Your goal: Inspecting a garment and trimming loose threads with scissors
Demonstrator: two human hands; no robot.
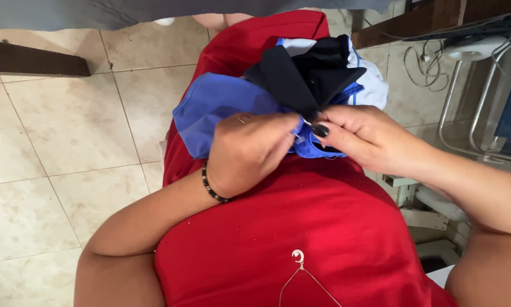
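We see the left hand [249,150] curled tight, its fingertips pinching the edge of a soft blue fabric piece [221,105] right where a small, thin metal point, a needle or pin [305,121] as far as we can tell, shows between the 2 hands. A black beaded bracelet [211,189] circles that wrist. The right hand [366,136], its thumbnail painted dark, is pressed together too, thumb and forefinger nipping the same spot from the other side, so both hands meet almost touching at the seam.

The blue fabric lies bunched in the lap on a red garment [301,227], with a black cloth panel [301,71] folded on top and a white cloth piece with a blue stripe [372,85] behind it.

We judge the step in hand as hand stitching or pinning at the joint of black and blue. The next move calls for a steady grip from the left hand and a short, careful draw of the metal point by the right, clear of the fingertips.

Further out we see beige floor tiles [67,131] and a white metal frame [466,113].
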